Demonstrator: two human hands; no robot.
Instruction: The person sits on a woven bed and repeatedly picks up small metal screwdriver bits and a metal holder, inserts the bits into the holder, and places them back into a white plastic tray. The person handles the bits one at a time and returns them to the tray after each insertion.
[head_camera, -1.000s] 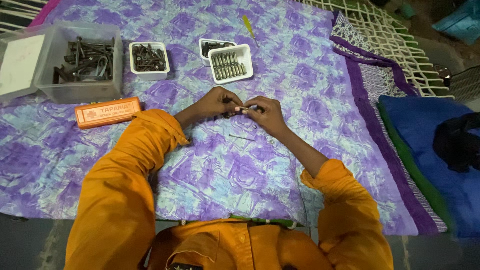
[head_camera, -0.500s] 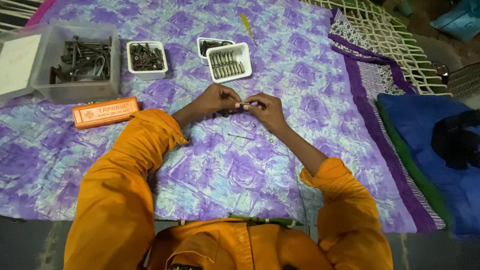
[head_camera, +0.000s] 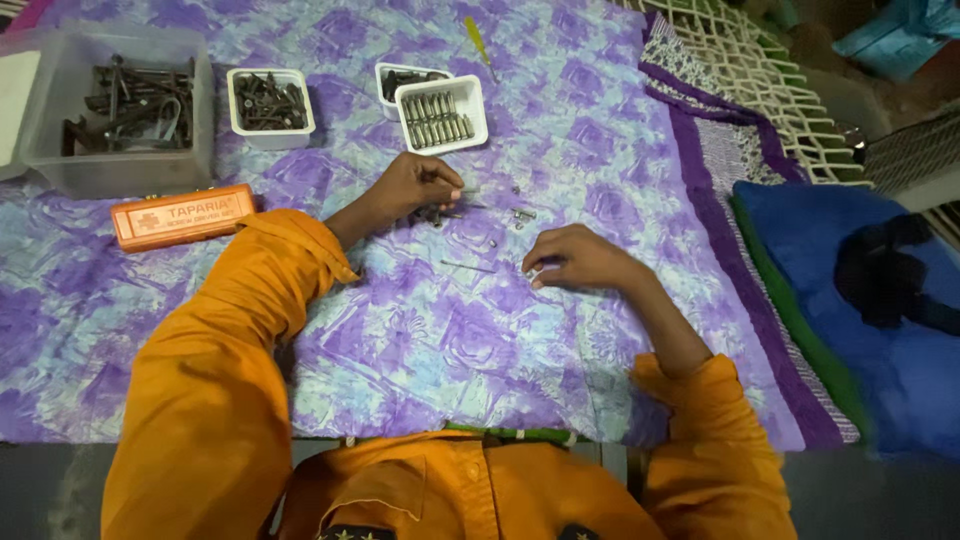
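My left hand (head_camera: 412, 186) rests on the purple patterned cloth (head_camera: 420, 340), its fingers pinched on a small metal part, with a few dark bits (head_camera: 436, 214) just under it. My right hand (head_camera: 578, 258) lies lower and to the right, fingers curled and their tips on the cloth. Whether it holds anything is hidden. Loose small screws (head_camera: 520, 214) and a thin metal pin (head_camera: 466, 266) lie between the two hands. Both arms wear orange sleeves.
Two white trays hold pale screws (head_camera: 440, 116) and dark screws (head_camera: 268, 100), with a third tray (head_camera: 398, 76) behind. A clear tub of dark hardware (head_camera: 120, 110) is far left, and an orange flat case (head_camera: 182, 216) lies below it. A yellow-handled screwdriver (head_camera: 480, 42) lies at the top, blue fabric (head_camera: 850, 290) to the right.
The hands were joined at the middle on one small part. They have now separated: the right hand dropped down and right to the cloth, while the left stayed near the loose parts.
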